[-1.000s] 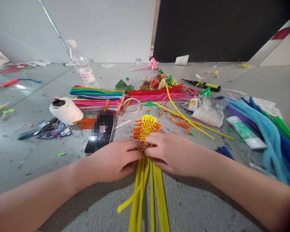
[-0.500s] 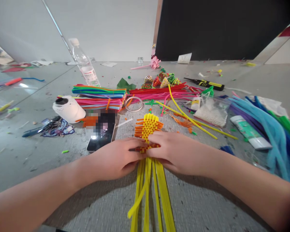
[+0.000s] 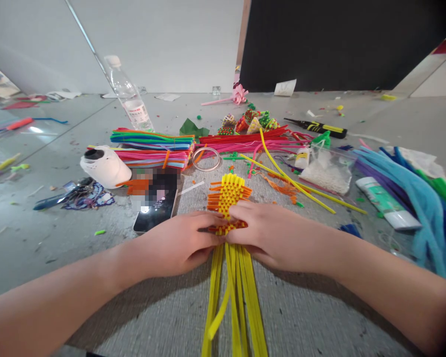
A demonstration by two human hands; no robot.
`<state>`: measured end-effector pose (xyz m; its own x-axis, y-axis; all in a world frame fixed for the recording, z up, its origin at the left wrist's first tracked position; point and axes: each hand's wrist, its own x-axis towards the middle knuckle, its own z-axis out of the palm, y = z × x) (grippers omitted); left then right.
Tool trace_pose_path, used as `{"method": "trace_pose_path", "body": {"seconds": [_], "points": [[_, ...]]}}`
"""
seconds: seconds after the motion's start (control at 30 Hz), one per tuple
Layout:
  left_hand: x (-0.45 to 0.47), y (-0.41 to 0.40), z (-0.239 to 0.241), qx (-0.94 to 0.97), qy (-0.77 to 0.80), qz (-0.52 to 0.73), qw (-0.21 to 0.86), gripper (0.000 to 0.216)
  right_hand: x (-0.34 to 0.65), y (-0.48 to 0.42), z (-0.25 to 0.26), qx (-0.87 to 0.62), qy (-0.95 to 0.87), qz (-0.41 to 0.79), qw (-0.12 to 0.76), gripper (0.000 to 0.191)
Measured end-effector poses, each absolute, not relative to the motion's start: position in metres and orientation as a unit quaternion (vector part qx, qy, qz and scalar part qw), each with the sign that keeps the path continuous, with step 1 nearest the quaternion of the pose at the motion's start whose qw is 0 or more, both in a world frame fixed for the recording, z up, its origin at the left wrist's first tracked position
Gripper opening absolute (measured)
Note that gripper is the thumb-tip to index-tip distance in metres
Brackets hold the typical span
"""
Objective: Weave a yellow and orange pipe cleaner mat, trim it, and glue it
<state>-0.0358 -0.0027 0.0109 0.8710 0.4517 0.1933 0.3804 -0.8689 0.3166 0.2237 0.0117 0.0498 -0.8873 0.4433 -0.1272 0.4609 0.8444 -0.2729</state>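
A woven piece of yellow and orange pipe cleaners (image 3: 231, 194) lies on the grey table in front of me. Its long yellow ends (image 3: 241, 297) run down toward me, and one strand bends up from the rest. My left hand (image 3: 182, 243) pinches the lower left edge of the weave, fingers closed. From the other side, my right hand (image 3: 260, 228) grips the lower right edge, thumb and fingers together. The fingertips of both hands nearly meet over the lower rows and hide part of them. Short orange ends stick out on both sides of the weave.
Left of the weave lie a phone (image 3: 159, 198) and a white spool-like object (image 3: 106, 167). Behind are bundled pipe cleaners (image 3: 152, 144), a ring (image 3: 206, 159) and a bottle (image 3: 134, 106). A tube (image 3: 388, 203), a bag of white beads (image 3: 329, 171) and blue pipe cleaners (image 3: 409, 183) sit right.
The loose yellow strand and the long ends have shifted slightly to the right and spread differently. Both hands keep their hold on the weave, almost unmoved.
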Motion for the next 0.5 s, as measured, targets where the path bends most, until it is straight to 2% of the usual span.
{"method": "trace_pose_path", "body": {"seconds": [0.13, 0.27, 0.4, 0.5], "points": [[-0.036, -0.003, 0.011, 0.957, 0.218, 0.131, 0.142, 0.028, 0.225, 0.012, 0.050, 0.235, 0.960, -0.150, 0.027, 0.028], [-0.036, -0.002, 0.009, 0.955, 0.220, 0.132, 0.148, 0.023, 0.224, 0.012, 0.050, 0.240, 0.959, -0.151, 0.026, 0.016], [-0.037, -0.002, 0.009, 0.954, 0.220, 0.132, 0.154, 0.023, 0.220, 0.011, 0.045, 0.270, 0.950, -0.154, 0.000, 0.035], [-0.037, -0.001, 0.010, 0.953, 0.218, 0.136, 0.160, 0.024, 0.215, 0.007, 0.039, 0.290, 0.947, -0.138, -0.018, 0.037]]}}
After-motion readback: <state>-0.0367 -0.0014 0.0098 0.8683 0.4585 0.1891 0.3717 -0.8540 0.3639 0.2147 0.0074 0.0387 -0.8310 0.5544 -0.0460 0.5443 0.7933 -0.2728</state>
